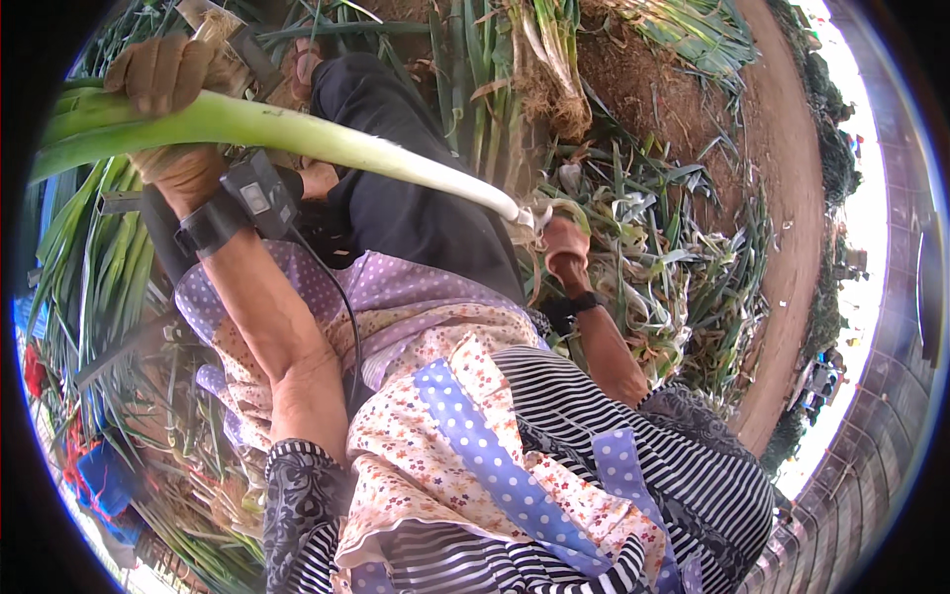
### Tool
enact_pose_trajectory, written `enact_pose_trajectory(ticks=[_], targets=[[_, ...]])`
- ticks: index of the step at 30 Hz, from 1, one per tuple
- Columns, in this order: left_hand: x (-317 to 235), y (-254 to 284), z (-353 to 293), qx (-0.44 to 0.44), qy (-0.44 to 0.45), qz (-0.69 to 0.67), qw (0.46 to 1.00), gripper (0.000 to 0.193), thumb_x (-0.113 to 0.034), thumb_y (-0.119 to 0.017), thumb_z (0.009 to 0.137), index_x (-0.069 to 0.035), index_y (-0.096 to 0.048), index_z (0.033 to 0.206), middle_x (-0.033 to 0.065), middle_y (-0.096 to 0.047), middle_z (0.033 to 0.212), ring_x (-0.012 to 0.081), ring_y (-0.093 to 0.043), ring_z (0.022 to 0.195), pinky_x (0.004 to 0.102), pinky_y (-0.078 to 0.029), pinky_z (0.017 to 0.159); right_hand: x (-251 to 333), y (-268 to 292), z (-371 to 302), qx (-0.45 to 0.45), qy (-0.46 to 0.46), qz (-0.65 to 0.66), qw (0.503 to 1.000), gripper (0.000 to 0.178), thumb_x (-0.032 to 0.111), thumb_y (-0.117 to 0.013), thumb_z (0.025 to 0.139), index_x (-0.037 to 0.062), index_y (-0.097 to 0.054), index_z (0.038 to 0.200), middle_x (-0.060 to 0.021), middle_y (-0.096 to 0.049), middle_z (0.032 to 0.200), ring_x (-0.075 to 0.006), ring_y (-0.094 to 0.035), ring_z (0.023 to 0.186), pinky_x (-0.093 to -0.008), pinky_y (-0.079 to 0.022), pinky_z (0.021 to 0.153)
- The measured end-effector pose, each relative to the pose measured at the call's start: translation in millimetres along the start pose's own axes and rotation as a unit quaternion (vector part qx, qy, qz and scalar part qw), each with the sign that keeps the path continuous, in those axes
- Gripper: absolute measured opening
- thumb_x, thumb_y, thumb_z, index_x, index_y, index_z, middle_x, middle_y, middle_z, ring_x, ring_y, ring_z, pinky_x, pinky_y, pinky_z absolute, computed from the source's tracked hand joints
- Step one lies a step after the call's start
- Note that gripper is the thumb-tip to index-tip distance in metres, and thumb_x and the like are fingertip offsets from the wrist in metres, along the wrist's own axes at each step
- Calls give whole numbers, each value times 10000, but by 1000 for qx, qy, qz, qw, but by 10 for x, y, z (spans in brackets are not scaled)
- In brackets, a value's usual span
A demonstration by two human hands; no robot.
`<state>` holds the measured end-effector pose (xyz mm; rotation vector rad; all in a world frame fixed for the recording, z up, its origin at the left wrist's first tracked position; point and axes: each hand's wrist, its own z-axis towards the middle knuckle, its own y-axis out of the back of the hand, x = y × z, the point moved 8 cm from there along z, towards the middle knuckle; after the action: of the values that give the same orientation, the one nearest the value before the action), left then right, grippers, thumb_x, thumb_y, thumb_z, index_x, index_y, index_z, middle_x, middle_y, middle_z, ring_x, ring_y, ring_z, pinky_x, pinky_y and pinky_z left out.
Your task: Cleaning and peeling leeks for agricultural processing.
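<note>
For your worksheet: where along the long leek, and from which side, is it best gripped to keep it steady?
Probably two-handed, as shown: the left hand wraps the thick green shaft of the leek from above, and the right hand pinches the narrow white root end from below. It is long and tapering, so one grip would let it swing.

hands: two, left hand [163, 79], right hand [566, 246]
leek in hands: one [327, 139]
wrist straps: two, big one with box on left [237, 208], thin black on right [584, 302]
leek piles on ground: several, exact count unclear
cables: one, along left forearm [346, 317]
</note>
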<state>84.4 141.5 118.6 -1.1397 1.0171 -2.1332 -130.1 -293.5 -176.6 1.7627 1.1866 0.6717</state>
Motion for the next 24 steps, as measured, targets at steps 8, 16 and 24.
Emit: enact_pose_trajectory(ticks=[8, 16, 24], targets=[[-650, -243, -126, -38, -192, 456, 868, 529, -574, -639, 520, -67, -558, 644, 2, -383, 533, 121, -331, 485, 242, -257, 442, -489, 362, -177, -37, 14, 167, 985, 463, 360, -617, 777, 158, -546, 1188, -117, -605, 1095, -281, -594, 975, -359, -468, 835], [-961, -201, -321, -132, -292, 512, 797, 697, -793, -549, 498, -106, -478, 586, -2, -378, 535, 129, -336, 493, 238, -276, 444, 1097, 1724, -713, -180, 363, 317, 858, 263, 123, -641, 797, 69, -604, 1051, -99, -611, 996, -258, -623, 829, -308, -503, 751], [-1072, -238, -486, -177, -347, 554, 736, 636, -772, -494, 591, -137, -479, 561, -13, -407, 519, 117, -357, 494, 246, -265, 441, 289, 370, -272, -3, 61, 73, 995, 295, 298, -600, 786, 137, -618, 1033, -164, -636, 887, -311, -604, 864, -369, -478, 731]])
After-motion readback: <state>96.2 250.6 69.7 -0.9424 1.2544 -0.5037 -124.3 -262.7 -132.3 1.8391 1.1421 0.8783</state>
